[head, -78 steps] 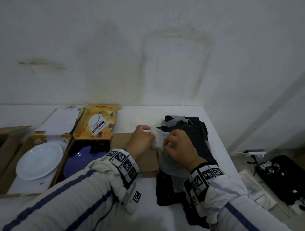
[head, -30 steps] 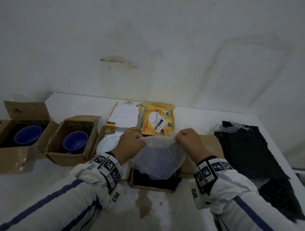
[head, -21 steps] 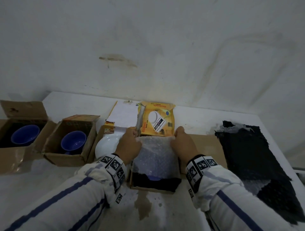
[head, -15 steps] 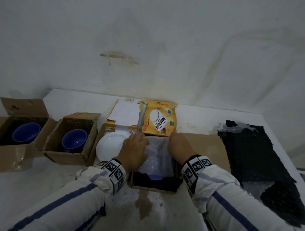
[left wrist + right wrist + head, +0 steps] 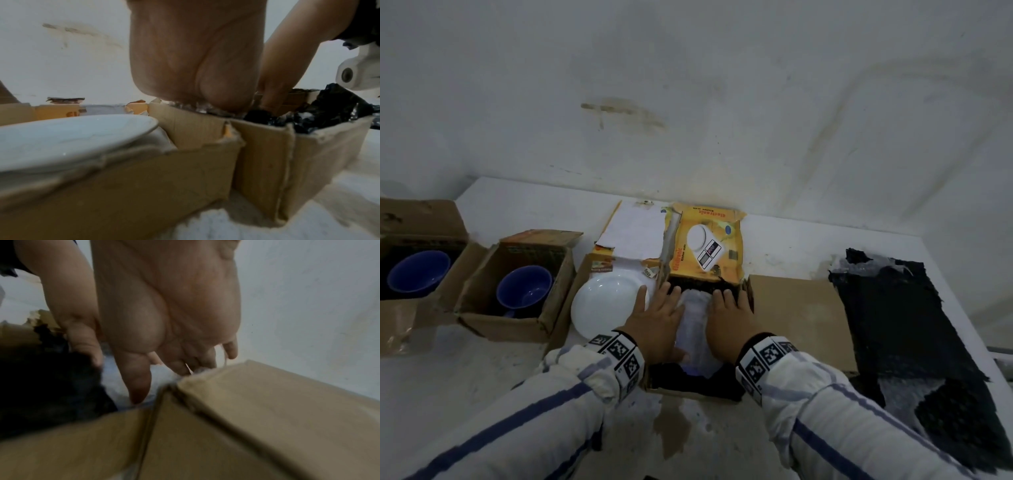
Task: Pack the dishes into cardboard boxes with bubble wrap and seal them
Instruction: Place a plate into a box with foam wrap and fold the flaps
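Observation:
A clear bubble wrap sheet [image 5: 693, 318] lies in the middle cardboard box [image 5: 688, 392], over a blue dish [image 5: 690, 370] of which only a sliver shows at the near edge. My left hand [image 5: 658, 320] and right hand [image 5: 727, 320] lie flat on the wrap side by side, fingers straight, pressing it down. The box has a black lining [image 5: 308, 116]. In the right wrist view my right thumb [image 5: 137, 382] points down onto the bubble wrap [image 5: 115, 379] beside the box's right flap [image 5: 267, 402].
A white plate [image 5: 606, 308] sits in an open box just left of my left hand. Two open boxes further left each hold a blue bowl [image 5: 524, 291] [image 5: 417, 274]. A yellow printed flap [image 5: 705, 243] stands behind; black wrapping sheets [image 5: 893, 315] lie at the right.
My hands carried the bubble wrap sheet from the black pile at the right to the middle box, lowered it in, let go of its edges and flattened onto it.

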Motion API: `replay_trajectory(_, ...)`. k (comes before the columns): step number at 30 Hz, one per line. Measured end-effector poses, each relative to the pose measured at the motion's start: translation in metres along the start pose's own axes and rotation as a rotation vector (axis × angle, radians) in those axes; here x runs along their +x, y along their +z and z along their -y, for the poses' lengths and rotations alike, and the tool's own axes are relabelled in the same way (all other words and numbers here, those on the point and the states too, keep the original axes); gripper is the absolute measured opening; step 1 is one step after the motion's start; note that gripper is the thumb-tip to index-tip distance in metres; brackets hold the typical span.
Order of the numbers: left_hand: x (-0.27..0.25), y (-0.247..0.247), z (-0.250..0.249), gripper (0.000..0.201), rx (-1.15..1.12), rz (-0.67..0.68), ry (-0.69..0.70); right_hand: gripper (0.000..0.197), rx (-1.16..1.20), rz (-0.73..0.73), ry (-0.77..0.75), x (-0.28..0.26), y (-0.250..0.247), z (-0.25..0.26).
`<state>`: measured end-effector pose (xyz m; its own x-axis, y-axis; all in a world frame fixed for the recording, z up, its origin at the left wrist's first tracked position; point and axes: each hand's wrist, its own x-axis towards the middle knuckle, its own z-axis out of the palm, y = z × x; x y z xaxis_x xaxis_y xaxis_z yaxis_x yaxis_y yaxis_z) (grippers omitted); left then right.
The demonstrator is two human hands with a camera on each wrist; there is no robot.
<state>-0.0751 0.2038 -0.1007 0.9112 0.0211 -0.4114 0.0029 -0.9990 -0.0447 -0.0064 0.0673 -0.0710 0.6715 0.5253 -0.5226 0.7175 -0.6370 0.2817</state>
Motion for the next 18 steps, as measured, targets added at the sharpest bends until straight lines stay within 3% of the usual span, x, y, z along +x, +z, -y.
replay_trajectory(3, -0.003, -0.003, 0.002, 0.094, -0.062, -0.066, 0.004, 0.071, 0.079, 0.005, -0.018, 0.003, 0.004, -0.007)
replay_trajectory(5, -0.004, -0.007, 0.002, 0.073, -0.161, -0.168, 0.012, 0.064, 0.159, -0.036, -0.047, 0.002, 0.0, -0.013)
replay_trajectory(7, -0.003, -0.01, -0.003, 0.047, -0.268, -0.347, 0.04, 0.055, 0.213, -0.165, -0.073, -0.001, -0.005, -0.023)
replay_trajectory(9, -0.001, -0.016, -0.012, 0.036, -0.357, -0.506, 0.051, 0.048, 0.308, -0.291, -0.083, -0.007, -0.01, -0.038)
replay_trajectory(11, 0.005, -0.024, -0.025, 0.027, -0.407, -0.56, 0.049, 0.046, 0.452, -0.365, -0.075, -0.014, -0.01, -0.055)
replay_trajectory(16, 0.024, -0.046, -0.077, 0.02, -0.457, -0.629, 0.103, 0.034, 0.705, -0.516, 0.091, -0.038, 0.012, -0.107)
replay_trajectory(18, 0.033, -0.058, -0.107, 0.026, -0.486, -0.639, 0.141, 0.034, 0.755, -0.531, 0.204, -0.05, 0.032, -0.135)
